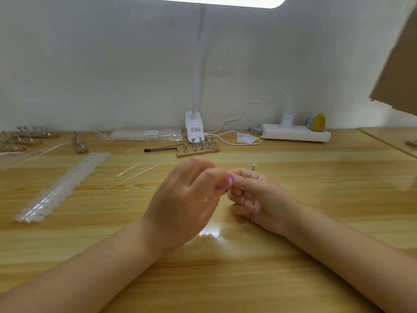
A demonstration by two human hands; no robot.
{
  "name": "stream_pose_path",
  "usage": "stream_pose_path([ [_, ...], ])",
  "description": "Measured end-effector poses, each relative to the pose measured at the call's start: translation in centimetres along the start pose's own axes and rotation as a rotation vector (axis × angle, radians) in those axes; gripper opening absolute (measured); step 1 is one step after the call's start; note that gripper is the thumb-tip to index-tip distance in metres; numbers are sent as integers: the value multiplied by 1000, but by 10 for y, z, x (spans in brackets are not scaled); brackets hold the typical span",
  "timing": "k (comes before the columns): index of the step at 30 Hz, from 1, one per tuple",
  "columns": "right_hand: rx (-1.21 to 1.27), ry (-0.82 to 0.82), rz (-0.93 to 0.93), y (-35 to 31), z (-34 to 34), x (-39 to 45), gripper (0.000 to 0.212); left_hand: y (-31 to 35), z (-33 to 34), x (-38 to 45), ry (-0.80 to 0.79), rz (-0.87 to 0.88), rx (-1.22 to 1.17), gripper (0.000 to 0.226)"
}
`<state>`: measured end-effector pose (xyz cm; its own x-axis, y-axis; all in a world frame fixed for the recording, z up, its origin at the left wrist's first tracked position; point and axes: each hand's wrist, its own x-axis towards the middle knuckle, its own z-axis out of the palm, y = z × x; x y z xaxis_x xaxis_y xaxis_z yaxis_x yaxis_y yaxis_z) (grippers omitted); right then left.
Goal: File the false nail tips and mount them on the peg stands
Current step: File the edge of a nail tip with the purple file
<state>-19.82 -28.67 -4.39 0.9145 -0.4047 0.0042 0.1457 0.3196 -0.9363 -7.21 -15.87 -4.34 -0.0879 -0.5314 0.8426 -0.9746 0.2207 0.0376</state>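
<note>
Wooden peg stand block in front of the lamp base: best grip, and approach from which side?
Grip the peg stand block by its two short wooden ends, one hand coming from above, probably. The upright metal pegs crowd its top, and the black brush lies close at its left end, so keep fingers low on the wood.

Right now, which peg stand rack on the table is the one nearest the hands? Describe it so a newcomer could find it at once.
Start at the white clip lamp base at the back middle of the wooden table. Directly in front of it sits a wooden peg rack holding upright metal pegs. Unlike the racks at far left, it stands alone mid-table, with a black brush lying just to its left.
</note>
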Motion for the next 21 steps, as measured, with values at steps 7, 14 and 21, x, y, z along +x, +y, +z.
stream_pose_path([
  [7,14,25,55,-1,-1,3,17,-13,-6,-3,-10,20,194,13],
  [14,-15,-77,86,-2,-1,0,10,-13,-4,-2,-5,48,153,20],
  [21,2,-60,35,0,-2,1,7,4,1,1,2,89,9,11],
])
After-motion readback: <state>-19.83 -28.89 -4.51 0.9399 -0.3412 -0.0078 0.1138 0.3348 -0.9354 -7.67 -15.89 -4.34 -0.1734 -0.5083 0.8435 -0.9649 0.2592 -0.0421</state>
